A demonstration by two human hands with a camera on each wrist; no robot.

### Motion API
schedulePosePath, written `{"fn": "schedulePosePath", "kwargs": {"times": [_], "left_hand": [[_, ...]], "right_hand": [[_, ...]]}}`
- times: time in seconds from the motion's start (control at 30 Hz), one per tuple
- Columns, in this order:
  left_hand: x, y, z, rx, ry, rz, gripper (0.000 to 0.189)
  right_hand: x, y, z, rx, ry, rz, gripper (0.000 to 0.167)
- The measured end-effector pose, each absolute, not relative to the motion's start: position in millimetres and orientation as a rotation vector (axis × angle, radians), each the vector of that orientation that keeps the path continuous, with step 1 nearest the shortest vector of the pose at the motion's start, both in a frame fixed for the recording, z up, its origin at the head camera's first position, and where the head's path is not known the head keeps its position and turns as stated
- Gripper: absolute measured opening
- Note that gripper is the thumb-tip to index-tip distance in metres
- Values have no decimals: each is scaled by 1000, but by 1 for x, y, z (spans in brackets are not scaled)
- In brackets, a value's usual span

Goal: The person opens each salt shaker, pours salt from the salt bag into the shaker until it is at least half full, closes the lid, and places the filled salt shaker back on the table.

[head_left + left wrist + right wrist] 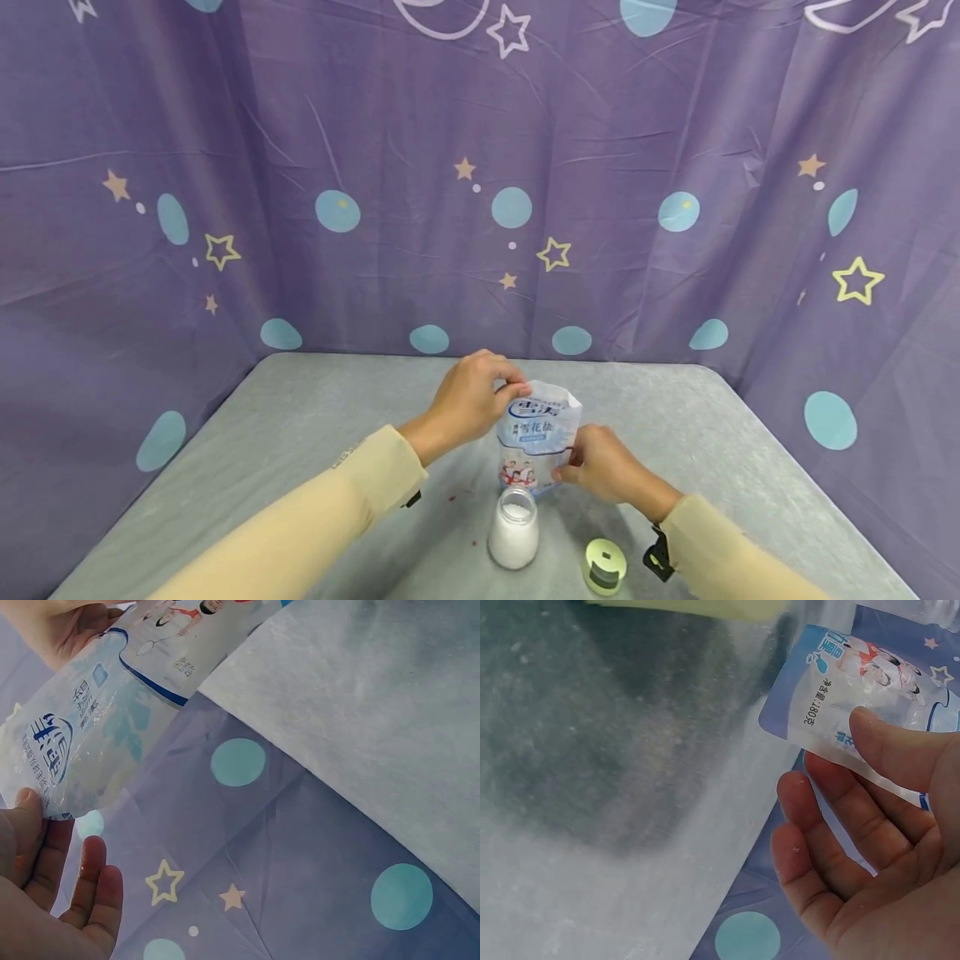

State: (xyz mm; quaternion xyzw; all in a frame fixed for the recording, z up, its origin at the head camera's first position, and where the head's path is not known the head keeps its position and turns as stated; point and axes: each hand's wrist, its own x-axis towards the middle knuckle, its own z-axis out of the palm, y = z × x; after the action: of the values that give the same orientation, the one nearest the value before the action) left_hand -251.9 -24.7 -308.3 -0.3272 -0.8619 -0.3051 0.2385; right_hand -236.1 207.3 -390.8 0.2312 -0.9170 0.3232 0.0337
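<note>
A blue-and-white salt packet (536, 437) with printed lettering and cartoon figures stands upright between my hands. My left hand (474, 397) pinches its top left corner with thumb and forefinger, and the other fingers stay loose, as the left wrist view shows. Lower down, my right hand (606, 465) holds the packet's right edge between thumb and fingers. In the right wrist view the packet's printed lower part (870, 682) shows beside the thumb. Just in front of the packet stands a lidless glass jar (514, 533), filled with white grains nearly to its neck.
A pale green lid (604, 567) lies on the table right of the jar, below my right wrist. Small red specks (452, 498) mark the grey tabletop (337, 483) left of the jar. Purple patterned curtain (420, 200) hangs behind the table and along both sides.
</note>
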Motion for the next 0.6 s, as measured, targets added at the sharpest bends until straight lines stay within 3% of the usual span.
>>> {"fn": "schedulePosePath", "kwargs": {"times": [0.6], "left_hand": [[-252,-31,-319,-969,-2404,-801,11]], "right_hand": [[-237,208,-398,709,-2887,1060,16]]}}
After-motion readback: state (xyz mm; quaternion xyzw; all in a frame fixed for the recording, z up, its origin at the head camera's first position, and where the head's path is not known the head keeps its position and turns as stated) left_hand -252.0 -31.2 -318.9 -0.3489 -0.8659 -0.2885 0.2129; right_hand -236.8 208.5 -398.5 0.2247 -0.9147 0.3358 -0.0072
